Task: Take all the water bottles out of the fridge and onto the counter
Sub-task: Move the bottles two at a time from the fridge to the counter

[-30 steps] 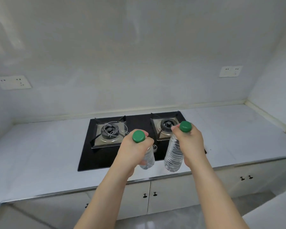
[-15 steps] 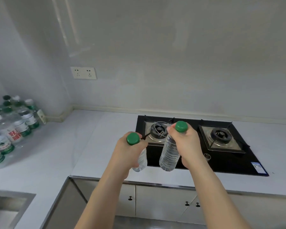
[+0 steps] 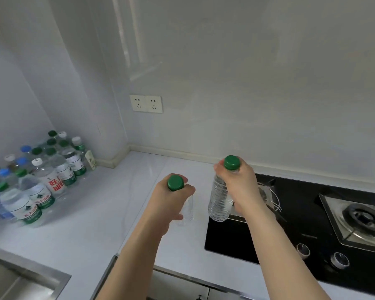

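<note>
My left hand [image 3: 171,200] grips the neck of a clear water bottle with a green cap [image 3: 175,182], held above the white counter [image 3: 91,224]. My right hand [image 3: 240,187] grips a second clear bottle [image 3: 219,202] with a green cap, held over the left edge of the black gas hob [image 3: 290,230]. Both bottles hang upright in the air, tilted slightly. A cluster of several water bottles [image 3: 37,176] with green, white and blue caps stands on the counter in the left corner. The fridge is out of view.
A steel sink [image 3: 20,282] shows at the bottom left. The hob has a burner [image 3: 364,217] and two knobs [image 3: 320,255] at its front. A double wall socket [image 3: 146,103] sits above the counter. Cabinet doors lie below the counter's edge.
My view has swung left along the counter, bringing the bottle cluster and the sink into sight. Both hands keep their bottles and have shifted left, from over the hob toward the bare counter.
</note>
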